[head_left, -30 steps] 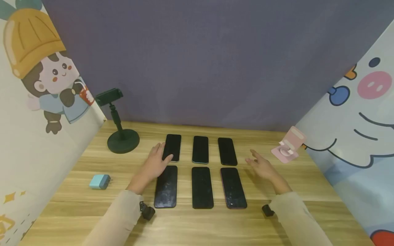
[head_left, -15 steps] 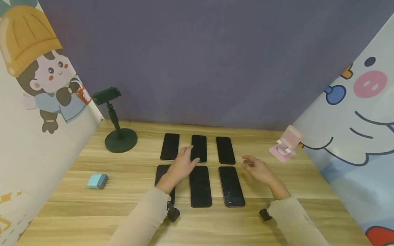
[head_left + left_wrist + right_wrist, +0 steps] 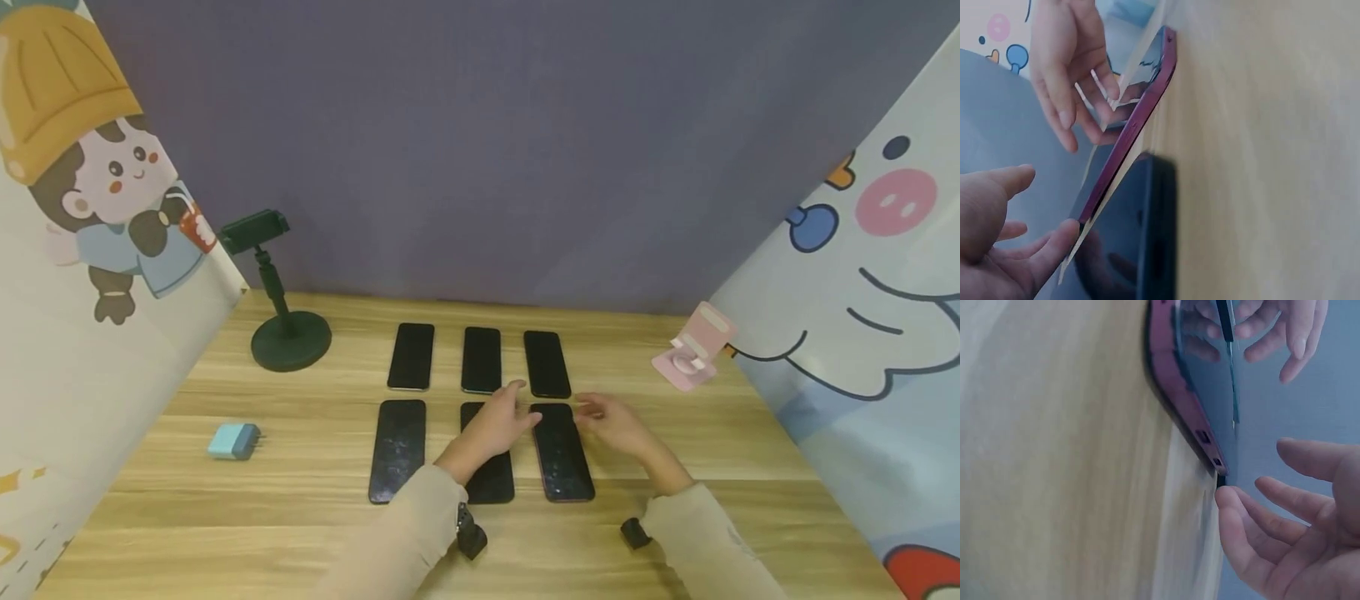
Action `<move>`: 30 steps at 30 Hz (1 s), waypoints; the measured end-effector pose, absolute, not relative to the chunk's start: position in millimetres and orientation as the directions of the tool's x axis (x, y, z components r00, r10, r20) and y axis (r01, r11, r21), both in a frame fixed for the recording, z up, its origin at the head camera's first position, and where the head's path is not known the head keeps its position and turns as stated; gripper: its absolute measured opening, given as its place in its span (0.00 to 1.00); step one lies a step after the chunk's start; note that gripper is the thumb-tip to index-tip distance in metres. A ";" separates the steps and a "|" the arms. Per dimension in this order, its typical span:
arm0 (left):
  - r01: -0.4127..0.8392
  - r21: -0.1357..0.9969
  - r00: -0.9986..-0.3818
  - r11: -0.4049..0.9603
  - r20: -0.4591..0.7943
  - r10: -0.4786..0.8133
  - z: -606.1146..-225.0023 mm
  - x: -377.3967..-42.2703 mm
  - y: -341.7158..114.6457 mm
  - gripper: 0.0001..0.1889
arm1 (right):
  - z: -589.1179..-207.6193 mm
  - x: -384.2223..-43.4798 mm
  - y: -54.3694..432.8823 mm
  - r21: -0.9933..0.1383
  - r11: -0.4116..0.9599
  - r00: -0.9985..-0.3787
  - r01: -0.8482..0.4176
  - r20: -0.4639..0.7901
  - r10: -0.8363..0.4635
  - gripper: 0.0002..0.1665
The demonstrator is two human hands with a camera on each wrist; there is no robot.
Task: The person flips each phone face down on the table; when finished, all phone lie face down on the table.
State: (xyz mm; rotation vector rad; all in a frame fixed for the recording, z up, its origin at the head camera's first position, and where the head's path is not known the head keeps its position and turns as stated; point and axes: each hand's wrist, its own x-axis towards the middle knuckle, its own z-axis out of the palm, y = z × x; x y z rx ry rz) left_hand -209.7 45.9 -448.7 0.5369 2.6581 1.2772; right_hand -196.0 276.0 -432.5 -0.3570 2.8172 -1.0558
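Black-screened smartphones lie flat on the wooden table [image 3: 322,533] in two rows of three. My left hand [image 3: 495,423] hovers with loosely bent fingers over the near middle phone [image 3: 491,483], its thumb reaching towards the near right phone [image 3: 566,467]. That phone has a magenta frame, plain in the left wrist view [image 3: 1119,153]. To its right, my right hand [image 3: 617,427] is held with relaxed, bent fingers close to the phone's far corner. Neither hand grips anything. Beyond the hands lie the far left [image 3: 412,357], far middle [image 3: 482,358] and far right phones [image 3: 547,364]; the near left phone [image 3: 398,450] is uncovered.
At the back left stands a black phone stand [image 3: 291,340]. A light-blue charger plug [image 3: 234,441] lies at the left. A pink folding stand [image 3: 693,348] sits at the back right. A grey partition [image 3: 465,167] rises behind the table, between patterned side walls.
My left hand has swept right, from the far left phone past the far middle phone to the near right one. My right hand has shifted slightly left and nearer. The phones stay in place.
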 end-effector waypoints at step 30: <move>0.236 0.724 -0.947 0.648 0.023 0.319 -459.7 -207.3 77.0 0.17 | -445.6 -205.5 269.7 -0.876 0.456 -0.964 0.159 -0.237 -0.118 0.28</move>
